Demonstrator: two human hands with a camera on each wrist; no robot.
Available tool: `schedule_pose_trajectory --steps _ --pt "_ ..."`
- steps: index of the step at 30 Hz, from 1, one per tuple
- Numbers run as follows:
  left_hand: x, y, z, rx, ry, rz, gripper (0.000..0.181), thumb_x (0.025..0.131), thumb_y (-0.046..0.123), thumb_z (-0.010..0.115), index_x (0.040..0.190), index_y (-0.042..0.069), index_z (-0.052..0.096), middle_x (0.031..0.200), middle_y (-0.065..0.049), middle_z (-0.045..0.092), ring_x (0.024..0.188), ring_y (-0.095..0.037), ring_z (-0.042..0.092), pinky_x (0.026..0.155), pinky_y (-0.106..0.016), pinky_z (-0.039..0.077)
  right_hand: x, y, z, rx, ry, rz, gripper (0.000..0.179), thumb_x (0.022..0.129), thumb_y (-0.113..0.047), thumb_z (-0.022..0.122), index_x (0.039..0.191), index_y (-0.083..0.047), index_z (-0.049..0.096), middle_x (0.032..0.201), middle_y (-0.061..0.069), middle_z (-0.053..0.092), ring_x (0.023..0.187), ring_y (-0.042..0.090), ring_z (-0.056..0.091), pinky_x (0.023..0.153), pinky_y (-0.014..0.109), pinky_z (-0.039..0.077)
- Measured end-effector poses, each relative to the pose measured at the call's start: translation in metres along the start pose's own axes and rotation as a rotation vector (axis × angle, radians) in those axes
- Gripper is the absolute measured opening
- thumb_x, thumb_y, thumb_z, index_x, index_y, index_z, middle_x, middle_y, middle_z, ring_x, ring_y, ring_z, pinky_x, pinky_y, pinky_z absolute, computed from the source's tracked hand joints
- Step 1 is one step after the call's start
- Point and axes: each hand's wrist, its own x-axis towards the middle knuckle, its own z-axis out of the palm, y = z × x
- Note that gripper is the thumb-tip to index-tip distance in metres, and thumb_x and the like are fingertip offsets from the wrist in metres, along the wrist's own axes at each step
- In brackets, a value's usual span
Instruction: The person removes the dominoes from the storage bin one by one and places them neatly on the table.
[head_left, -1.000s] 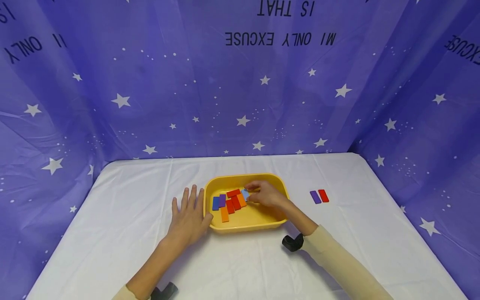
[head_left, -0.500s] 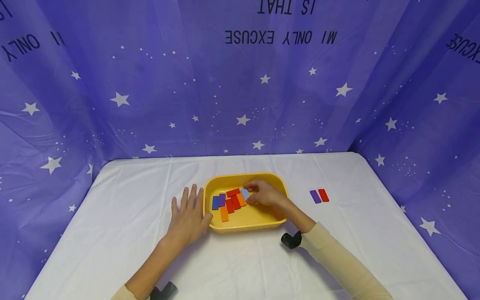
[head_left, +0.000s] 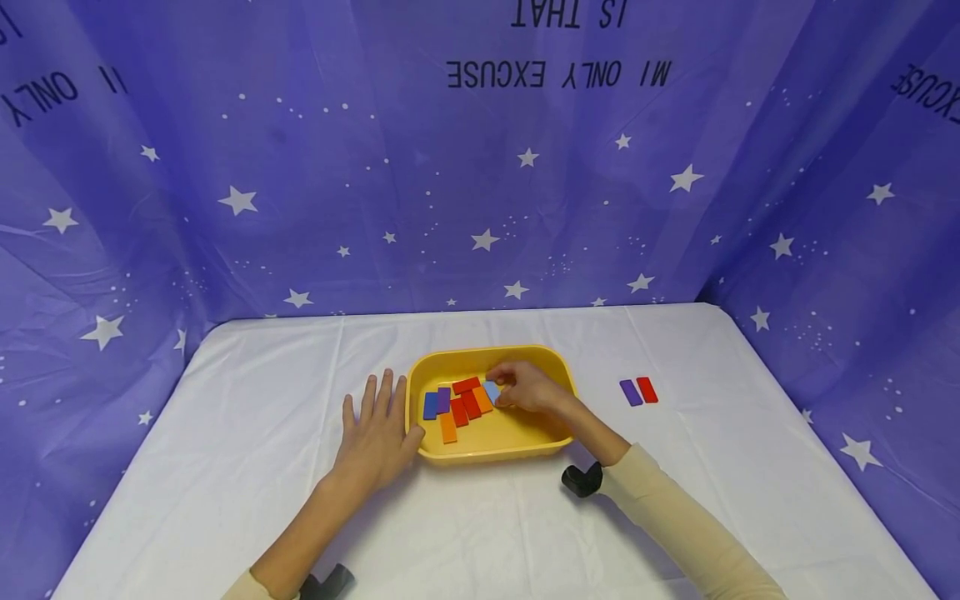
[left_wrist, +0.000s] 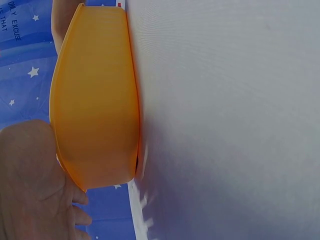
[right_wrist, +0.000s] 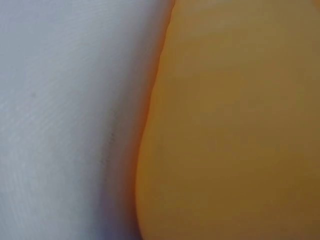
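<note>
A yellow plastic tub [head_left: 491,455] stands on the white-covered table, with several flat rectangular tiles inside: a blue tile [head_left: 430,406], a purple tile [head_left: 444,400], an orange tile [head_left: 448,428] and red ones such as the red tile [head_left: 466,386]. My left hand [head_left: 377,442] lies with fingers spread along the tub's left side, thumb at the rim. In the left wrist view, that hand [left_wrist: 35,185] is against the tub wall [left_wrist: 97,95]. Reaching over the right rim, my right hand [head_left: 528,389] pinches a light blue tile [head_left: 491,392] at the end of the tile group.
Right of the tub, a second purple tile [head_left: 631,392] and another red tile [head_left: 647,389] lie side by side on the table [head_left: 510,533]. A purple curtain [head_left: 420,208] with white stars hangs behind and at both sides. The right wrist view shows mostly tub wall [right_wrist: 235,125].
The light blue tile has shifted slightly and turned at my right fingertips, and more of it shows than a second ago. My left hand and the other tiles stay in place.
</note>
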Motion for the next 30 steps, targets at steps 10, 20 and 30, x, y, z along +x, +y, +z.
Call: schedule_pose_trajectory --steps 10,20,30 --pt "-0.0008 -0.001 0.001 0.003 -0.004 -0.002 0.076 0.097 0.034 0.05 0.156 -0.005 0.022 0.162 -0.025 0.014 0.149 -0.044 0.005 0.111 -0.069 0.001 -0.0001 -0.0002 0.0028 -0.046 -0.022 0.002 0.047 0.08 0.007 0.077 0.125 -0.002 0.067 0.103 0.008 0.061 0.093 0.023 0.052 0.09 0.032 0.05" --pt "-0.0008 -0.0005 -0.0006 0.002 0.008 0.0 0.075 0.096 0.034 0.048 0.155 -0.005 0.024 0.162 -0.025 0.015 0.149 -0.044 0.007 0.111 -0.069 0.002 -0.0001 -0.0016 0.002 -0.071 -0.006 0.0 0.045 0.081 0.001 0.079 0.124 -0.002 0.067 0.097 0.006 0.058 0.087 0.021 0.052 0.087 0.031 0.049" --pt "-0.0004 -0.0005 0.0 0.0 -0.005 -0.007 0.076 0.096 0.035 0.049 0.156 -0.005 0.023 0.162 -0.025 0.014 0.149 -0.045 0.006 0.111 -0.069 0.001 -0.0053 0.0 -0.0027 -0.042 0.015 -0.025 0.046 0.081 -0.004 0.079 0.125 -0.002 0.066 0.113 0.01 0.063 0.095 0.024 0.059 0.09 0.034 0.052"
